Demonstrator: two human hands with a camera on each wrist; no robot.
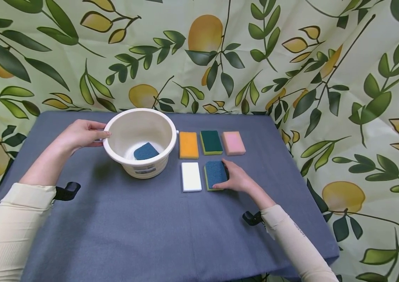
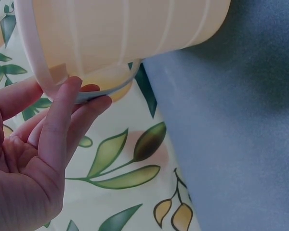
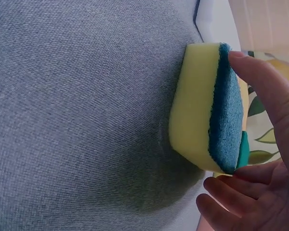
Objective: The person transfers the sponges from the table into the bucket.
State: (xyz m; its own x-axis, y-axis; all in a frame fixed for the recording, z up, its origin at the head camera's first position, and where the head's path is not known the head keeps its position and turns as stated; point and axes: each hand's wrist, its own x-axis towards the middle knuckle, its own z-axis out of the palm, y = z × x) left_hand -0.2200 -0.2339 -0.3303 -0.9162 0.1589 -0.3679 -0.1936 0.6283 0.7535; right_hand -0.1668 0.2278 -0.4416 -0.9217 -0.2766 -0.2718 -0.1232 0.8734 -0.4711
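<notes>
My left hand grips the left rim of a white plastic bucket, thumb on the rim and fingers outside. In the left wrist view, a thin handle runs beside those fingers. A blue sponge lies on the bucket's floor. My right hand holds a blue-topped yellow sponge by its edges. The right wrist view shows the thumb at one end of the blue scouring layer and fingers at the other, with the yellow foam on or very close to the cloth.
Left of the held sponge lies a white sponge. Behind them, in a row, are an orange sponge, a dark green-topped sponge and a pink sponge. A blue-grey cloth covers the table; a leaf-patterned curtain hangs behind.
</notes>
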